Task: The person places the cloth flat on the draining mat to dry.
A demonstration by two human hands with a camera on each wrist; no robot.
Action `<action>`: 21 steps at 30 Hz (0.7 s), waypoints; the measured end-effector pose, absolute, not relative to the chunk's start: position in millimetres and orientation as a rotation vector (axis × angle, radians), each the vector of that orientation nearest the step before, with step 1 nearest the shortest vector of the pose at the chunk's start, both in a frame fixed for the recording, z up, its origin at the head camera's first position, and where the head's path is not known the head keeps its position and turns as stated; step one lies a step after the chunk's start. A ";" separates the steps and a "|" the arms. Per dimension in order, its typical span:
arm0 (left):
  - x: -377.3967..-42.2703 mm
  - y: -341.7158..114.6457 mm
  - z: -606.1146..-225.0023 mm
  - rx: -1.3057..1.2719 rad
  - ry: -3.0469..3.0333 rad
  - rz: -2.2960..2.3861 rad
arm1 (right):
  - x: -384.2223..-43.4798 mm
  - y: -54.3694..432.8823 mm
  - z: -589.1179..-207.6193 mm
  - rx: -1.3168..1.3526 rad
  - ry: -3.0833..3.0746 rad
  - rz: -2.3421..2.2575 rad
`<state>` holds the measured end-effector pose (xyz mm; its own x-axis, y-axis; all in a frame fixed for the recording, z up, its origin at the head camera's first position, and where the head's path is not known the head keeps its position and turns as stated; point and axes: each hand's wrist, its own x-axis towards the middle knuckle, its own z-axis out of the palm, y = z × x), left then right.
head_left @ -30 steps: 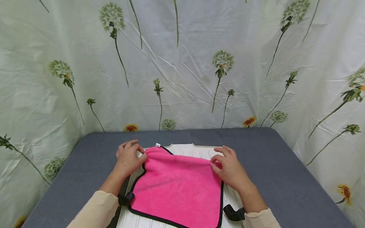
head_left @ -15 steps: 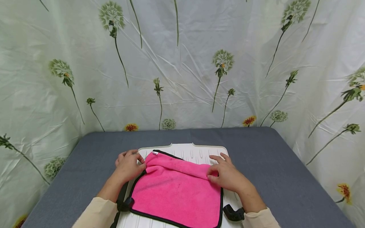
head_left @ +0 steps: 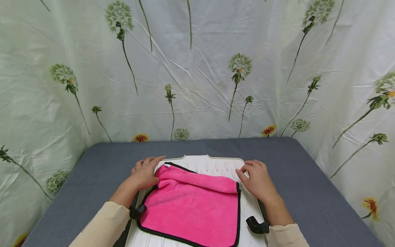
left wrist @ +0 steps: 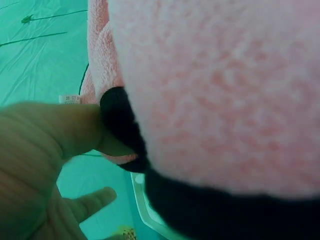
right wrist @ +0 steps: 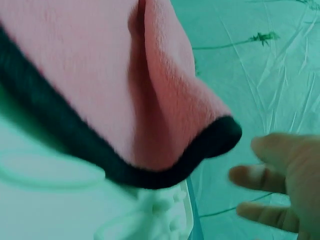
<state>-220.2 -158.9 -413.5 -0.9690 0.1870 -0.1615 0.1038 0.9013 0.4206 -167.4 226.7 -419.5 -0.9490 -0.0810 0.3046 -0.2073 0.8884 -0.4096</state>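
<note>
A pink plush towel (head_left: pixel 194 209) with black trim lies on a white ribbed plastic board (head_left: pixel 206 164). Its far part is folded back toward the person in a loose roll (head_left: pixel 197 181), and a small white label shows at the far left corner. My left hand (head_left: pixel 145 175) is at that left end, thumb and fingers spread; in the left wrist view the thumb (left wrist: pixel 75 127) touches the black edge. Beside the right end of the fold, my right hand (head_left: pixel 257 180) is apart from the towel with relaxed fingers, as the right wrist view also shows (right wrist: pixel 280 175).
A dark grey cloth covers the table (head_left: pixel 308 199). Behind it hangs a white curtain (head_left: pixel 203 85) printed with dandelions. Each wrist wears a black camera mount, the right one (head_left: pixel 257 226) close over the board's right side.
The towel's far edge has been folded back toward the person. My right hand has let go of it and moved right; the left hand's fingers have spread out forward.
</note>
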 end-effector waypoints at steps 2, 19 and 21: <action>-222.8 -155.7 -412.0 0.260 2.845 0.612 | -167.7 229.1 -419.5 0.208 -2.834 0.609; -231.6 -151.2 -414.8 0.233 2.874 0.624 | -162.6 208.6 -427.9 0.368 -3.011 0.551; -231.0 -151.6 -415.8 0.214 2.876 0.611 | -161.8 208.9 -427.9 0.372 -3.001 0.553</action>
